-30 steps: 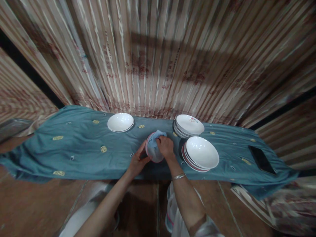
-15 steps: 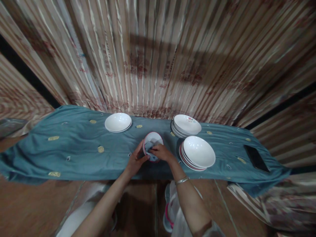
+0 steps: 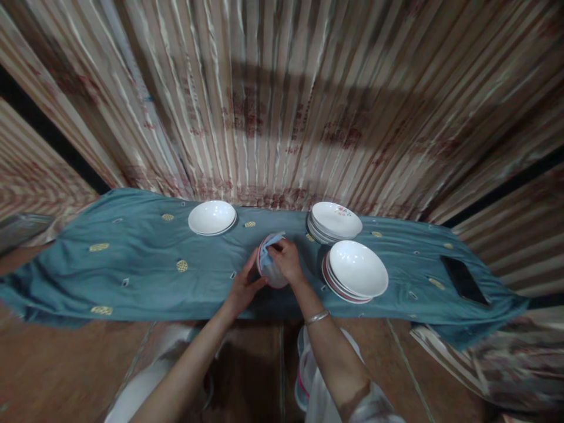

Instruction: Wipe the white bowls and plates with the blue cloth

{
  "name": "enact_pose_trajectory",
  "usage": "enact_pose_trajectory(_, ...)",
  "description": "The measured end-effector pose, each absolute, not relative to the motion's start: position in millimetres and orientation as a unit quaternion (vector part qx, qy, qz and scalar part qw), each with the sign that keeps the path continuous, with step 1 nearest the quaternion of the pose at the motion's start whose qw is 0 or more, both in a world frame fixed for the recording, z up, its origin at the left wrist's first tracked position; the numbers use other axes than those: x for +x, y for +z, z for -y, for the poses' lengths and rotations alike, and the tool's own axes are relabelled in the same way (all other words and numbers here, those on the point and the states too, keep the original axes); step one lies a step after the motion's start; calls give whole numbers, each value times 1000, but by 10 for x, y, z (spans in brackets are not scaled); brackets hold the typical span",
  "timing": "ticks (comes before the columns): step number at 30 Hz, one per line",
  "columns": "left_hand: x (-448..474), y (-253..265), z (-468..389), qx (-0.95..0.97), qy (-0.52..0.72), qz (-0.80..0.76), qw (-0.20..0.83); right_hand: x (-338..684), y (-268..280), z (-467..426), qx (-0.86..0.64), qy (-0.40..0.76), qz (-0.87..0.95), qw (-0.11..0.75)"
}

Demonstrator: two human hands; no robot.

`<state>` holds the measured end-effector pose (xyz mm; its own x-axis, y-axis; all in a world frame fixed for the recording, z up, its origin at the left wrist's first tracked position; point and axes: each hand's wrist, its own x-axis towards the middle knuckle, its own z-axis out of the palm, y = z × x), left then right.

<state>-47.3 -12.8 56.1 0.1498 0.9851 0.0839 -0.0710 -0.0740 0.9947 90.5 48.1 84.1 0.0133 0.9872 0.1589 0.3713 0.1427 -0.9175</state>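
Note:
A small white bowl with a red rim (image 3: 277, 278) is tilted above the front middle of the cloth-covered table. My left hand (image 3: 245, 283) grips its left side, thumb at the near rim and fingers around the outside. In my right hand (image 3: 285, 258) a light blue cloth (image 3: 267, 252) is pinched, pressed against the bowl's inner far-left side and rim. Part of the bowl's inside is hidden behind the cloth and the right hand.
A teal patterned tablecloth (image 3: 145, 252) covers the narrow table. White dishes (image 3: 212, 217) sit at back left. To the right stand a stack of flowered plates (image 3: 333, 220) and a stack of bowls (image 3: 358, 269). A black phone (image 3: 463, 279) lies far right; a striped curtain (image 3: 273, 117) hangs behind.
My right hand has moved the cloth from the bowl's lower inside up to its far-left rim. My left hand keeps its hold on the bowl. The view has shifted slightly.

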Motion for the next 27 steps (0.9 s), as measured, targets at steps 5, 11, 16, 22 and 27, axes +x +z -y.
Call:
enact_pose_trajectory(5,-479,574,139,542,495,-417,536,1004,972,-452,-641,145,692,298)
enact_pose_trajectory(11,-479,573,134,532,495,-429,537,1146,1010,-400,-664,28,733,144)
enact_pose_trajectory(16,-473,589,129,530,494,-427,542,1230,1034,-316,-665,53,743,59)
enact_pose_trajectory(22,-465,591,118,523,497,-432,541,1275,1020,-202,-643,121,756,1)
enact_pose_trajectory(27,-461,599,118,524,497,-427,543,1297,966,-130,-564,227,793,42)
